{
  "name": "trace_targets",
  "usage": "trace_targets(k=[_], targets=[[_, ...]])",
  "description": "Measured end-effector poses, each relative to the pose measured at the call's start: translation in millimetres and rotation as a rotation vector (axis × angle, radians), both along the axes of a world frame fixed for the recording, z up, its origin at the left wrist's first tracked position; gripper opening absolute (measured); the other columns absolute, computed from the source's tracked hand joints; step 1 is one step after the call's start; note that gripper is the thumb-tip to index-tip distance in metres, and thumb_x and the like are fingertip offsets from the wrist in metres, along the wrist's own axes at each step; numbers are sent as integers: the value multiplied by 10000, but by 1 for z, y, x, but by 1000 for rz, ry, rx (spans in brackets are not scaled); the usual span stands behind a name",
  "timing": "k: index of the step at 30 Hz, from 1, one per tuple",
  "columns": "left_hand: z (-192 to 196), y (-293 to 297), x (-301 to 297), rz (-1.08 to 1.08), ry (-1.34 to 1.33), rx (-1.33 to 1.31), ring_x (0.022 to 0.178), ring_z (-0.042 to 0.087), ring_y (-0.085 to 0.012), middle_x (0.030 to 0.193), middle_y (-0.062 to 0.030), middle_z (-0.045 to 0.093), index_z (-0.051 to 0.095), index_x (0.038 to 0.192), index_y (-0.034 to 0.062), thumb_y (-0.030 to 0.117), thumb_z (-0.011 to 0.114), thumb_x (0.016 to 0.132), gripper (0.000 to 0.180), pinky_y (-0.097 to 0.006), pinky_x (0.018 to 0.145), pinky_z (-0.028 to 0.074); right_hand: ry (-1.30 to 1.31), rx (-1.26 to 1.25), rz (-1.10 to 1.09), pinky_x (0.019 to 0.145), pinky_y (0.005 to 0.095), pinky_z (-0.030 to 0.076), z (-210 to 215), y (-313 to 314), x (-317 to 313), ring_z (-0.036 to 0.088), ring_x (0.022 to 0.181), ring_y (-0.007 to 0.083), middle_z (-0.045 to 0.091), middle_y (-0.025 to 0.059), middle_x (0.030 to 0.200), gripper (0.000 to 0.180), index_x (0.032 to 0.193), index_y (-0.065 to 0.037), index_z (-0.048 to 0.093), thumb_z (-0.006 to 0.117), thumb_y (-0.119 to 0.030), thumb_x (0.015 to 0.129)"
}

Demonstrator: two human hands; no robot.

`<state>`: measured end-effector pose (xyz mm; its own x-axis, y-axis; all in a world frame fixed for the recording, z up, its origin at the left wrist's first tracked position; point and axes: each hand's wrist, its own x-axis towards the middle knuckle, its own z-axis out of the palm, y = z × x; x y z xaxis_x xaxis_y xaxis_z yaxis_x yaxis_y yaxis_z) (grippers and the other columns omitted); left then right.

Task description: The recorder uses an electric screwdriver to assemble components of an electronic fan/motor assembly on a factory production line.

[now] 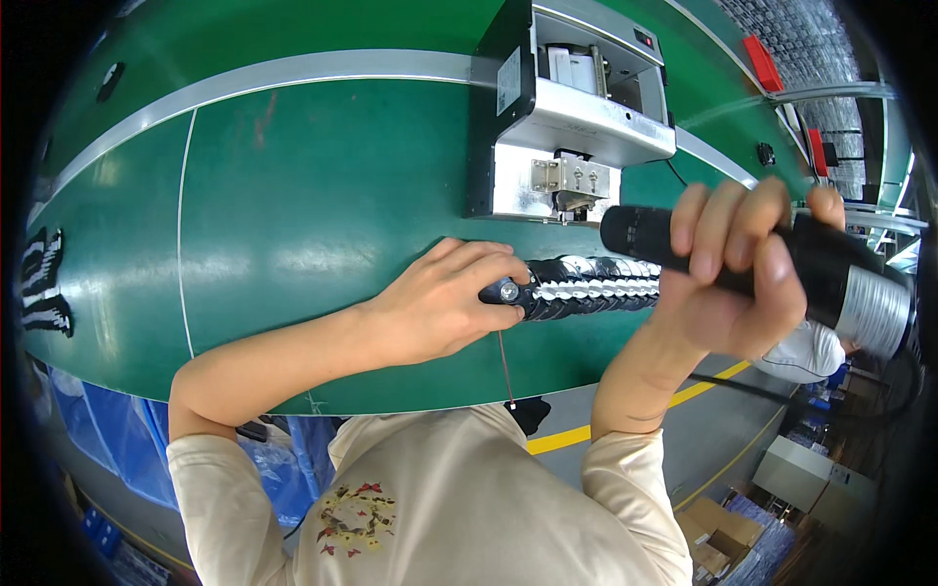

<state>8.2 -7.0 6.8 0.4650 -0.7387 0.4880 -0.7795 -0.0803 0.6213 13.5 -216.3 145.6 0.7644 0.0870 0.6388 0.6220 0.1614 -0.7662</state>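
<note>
Item: long black strip-like article with a scalloped white band along its middle, lying on the green-topped desk; long axis left to right, roughly parallel to the desk's near edge; left end bears a round silver fitting.
Left hand: closed about that left end, thumb on the near side, fingers on the far side.
Right hand: wrapped round a black cylindrical tool with a ribbed silver rear section, raised; nose points left, toward the machine's front side.
Key relation: article extends rightward from the left hand, the nearer of the two; tool nose appears above and beyond its right half, apart from the silver fitting.
Adjacent: thin reddish wire, near side; silver-and-black box-shaped metal machine, far side.
</note>
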Motion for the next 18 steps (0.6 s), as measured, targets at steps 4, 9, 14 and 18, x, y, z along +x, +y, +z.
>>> trace_targets(k=[4, 9, 14, 18], targets=[[-2, 4, -1, 24, -3, 21, 1172, 568, -292, 1149, -59, 598, 735, 904, 152, 154, 746, 778, 127, -414, 874, 466, 37, 85, -140, 541, 341, 399, -11, 15, 18, 414, 520, 136, 427, 39, 704, 408, 1247, -82, 498, 492, -96, 840], [-1, 5, -1, 1, 2, 40, 1177, 539, -274, 1188, -66, 564, 728, 939, 137, 155, 702, 777, 165, -410, 921, 450, 89, 40, -153, 513, 340, 398, -11, 19, 20, 401, 478, 135, 437, 45, 693, 363, 1186, -63, 497, 493, -93, 824], [-7, 6, -1, 12, -17, 19, 1175, 540, -265, 1174, -75, 572, 729, 929, 130, 153, 699, 744, 188, -400, 922, 447, 63, -1, 71, 500, 329, 406, -16, 11, -9, 424, 472, 128, 450, 39, 690, 395, 1210, -69, 461, 551, -84, 826], [-7, 6, -2, 26, -9, 7, 1171, 549, -270, 1164, -74, 584, 741, 926, 133, 156, 713, 733, 197, -400, 912, 455, 117, 23, 52, 487, 328, 436, -25, 18, -37, 462, 462, 137, 471, 49, 676, 427, 1221, -62, 419, 565, -53, 821]])
